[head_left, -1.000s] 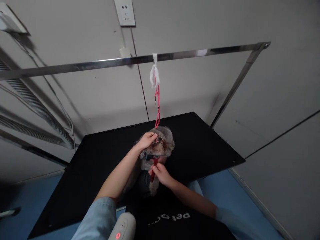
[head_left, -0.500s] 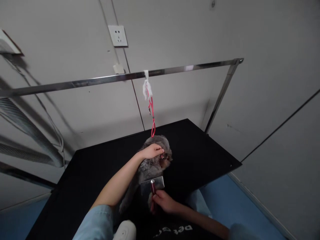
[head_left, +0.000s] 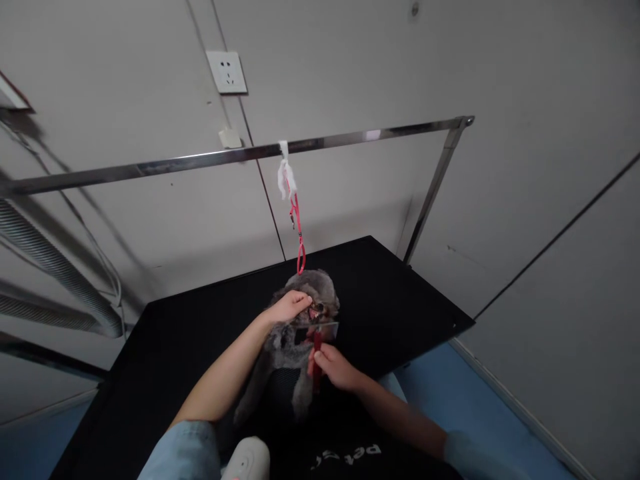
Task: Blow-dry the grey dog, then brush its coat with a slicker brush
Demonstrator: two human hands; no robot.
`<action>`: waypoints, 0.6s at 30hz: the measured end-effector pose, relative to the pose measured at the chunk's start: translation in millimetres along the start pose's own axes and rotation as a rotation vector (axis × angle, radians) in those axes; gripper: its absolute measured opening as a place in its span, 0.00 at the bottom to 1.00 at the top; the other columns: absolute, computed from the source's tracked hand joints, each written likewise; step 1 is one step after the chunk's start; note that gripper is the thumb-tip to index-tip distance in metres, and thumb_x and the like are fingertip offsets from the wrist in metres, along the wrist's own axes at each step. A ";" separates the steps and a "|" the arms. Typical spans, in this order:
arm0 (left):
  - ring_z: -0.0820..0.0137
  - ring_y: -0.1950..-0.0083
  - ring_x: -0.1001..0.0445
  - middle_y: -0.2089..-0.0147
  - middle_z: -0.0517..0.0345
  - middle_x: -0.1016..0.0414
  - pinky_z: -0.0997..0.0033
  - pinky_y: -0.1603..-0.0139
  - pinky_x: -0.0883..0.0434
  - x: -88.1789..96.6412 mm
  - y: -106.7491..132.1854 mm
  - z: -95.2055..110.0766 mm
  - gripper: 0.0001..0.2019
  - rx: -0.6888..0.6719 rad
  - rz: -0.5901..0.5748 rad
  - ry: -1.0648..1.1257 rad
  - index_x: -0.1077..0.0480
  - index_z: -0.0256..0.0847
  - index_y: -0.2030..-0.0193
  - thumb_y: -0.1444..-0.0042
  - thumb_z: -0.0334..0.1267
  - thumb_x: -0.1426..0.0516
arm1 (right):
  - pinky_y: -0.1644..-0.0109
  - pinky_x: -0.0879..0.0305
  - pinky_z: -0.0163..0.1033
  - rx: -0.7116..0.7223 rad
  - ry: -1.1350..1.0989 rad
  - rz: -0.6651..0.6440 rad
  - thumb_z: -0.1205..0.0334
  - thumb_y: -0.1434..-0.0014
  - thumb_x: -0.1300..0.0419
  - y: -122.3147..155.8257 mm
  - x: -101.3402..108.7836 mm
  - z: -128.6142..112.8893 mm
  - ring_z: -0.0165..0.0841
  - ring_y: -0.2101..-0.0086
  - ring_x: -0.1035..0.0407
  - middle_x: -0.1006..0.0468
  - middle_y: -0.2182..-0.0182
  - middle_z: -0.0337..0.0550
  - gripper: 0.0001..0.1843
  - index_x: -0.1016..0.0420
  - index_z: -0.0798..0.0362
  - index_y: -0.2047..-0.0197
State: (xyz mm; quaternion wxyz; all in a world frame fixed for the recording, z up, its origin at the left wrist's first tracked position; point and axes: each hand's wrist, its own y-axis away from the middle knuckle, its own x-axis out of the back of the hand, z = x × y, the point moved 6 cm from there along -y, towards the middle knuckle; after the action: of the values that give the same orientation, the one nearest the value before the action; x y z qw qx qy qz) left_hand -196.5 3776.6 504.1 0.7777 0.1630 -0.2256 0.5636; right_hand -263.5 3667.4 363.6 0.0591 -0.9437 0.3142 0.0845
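Observation:
A small grey curly-coated dog (head_left: 324, 283) sits at the near side of a black table, its brownish face turned to the right. My left hand (head_left: 290, 305) lies against the side of its head, fingers closed on fur beside the muzzle. In my right hand (head_left: 339, 367) is a slicker brush (head_left: 317, 341) with a dark red handle and a flat, shiny metal back. The brush head is just below the dog's chin, at the throat and upper chest. Its pins are hidden, facing the dog.
The black tabletop (head_left: 190, 333) reaches to the wall. A metal bar (head_left: 200, 161) spans above it, with a red loop leash (head_left: 301, 253) hanging from a white tie behind the dog. Grey hoses (head_left: 55, 250) run at left. A white rounded object (head_left: 250, 460) is at the bottom edge.
My right hand has raised the brush from the lower chest to below the dog's chin. The dog's face has turned more towards me, with my left hand still on its head.

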 end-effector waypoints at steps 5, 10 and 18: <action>0.71 0.69 0.27 0.70 0.53 0.22 0.74 0.65 0.33 1.8 5.2 0.1 0.24 -0.038 0.026 -0.041 0.25 0.34 0.70 0.41 0.54 0.50 | 0.71 0.39 0.33 -0.239 0.080 -0.296 0.50 0.42 0.47 11.3 -30.0 33.5 0.27 0.77 0.34 0.28 0.78 0.37 0.16 0.35 0.55 0.71; 0.72 0.71 0.28 0.72 0.55 0.23 0.75 0.66 0.34 -5.8 10.2 -1.0 0.24 -0.045 -0.018 -0.032 0.26 0.34 0.70 0.42 0.55 0.49 | 0.66 0.37 0.35 0.052 0.020 0.039 0.49 0.41 0.50 2.2 -6.5 0.0 0.28 0.72 0.32 0.27 0.74 0.39 0.15 0.36 0.54 0.65; 0.71 0.69 0.27 0.69 0.52 0.23 0.74 0.65 0.33 -8.3 16.6 -4.5 0.25 -0.028 -0.009 -0.021 0.25 0.34 0.69 0.42 0.56 0.49 | 0.71 0.38 0.34 -0.057 0.005 -0.196 0.49 0.41 0.50 13.5 -19.8 9.2 0.28 0.76 0.32 0.26 0.76 0.38 0.15 0.36 0.54 0.65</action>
State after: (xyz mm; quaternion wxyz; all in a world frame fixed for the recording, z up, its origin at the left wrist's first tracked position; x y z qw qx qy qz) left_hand -213.7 3777.4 495.8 0.7801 0.1591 -0.2411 0.5549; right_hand -288.5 3669.7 357.7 0.0393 -0.9715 0.2178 0.0851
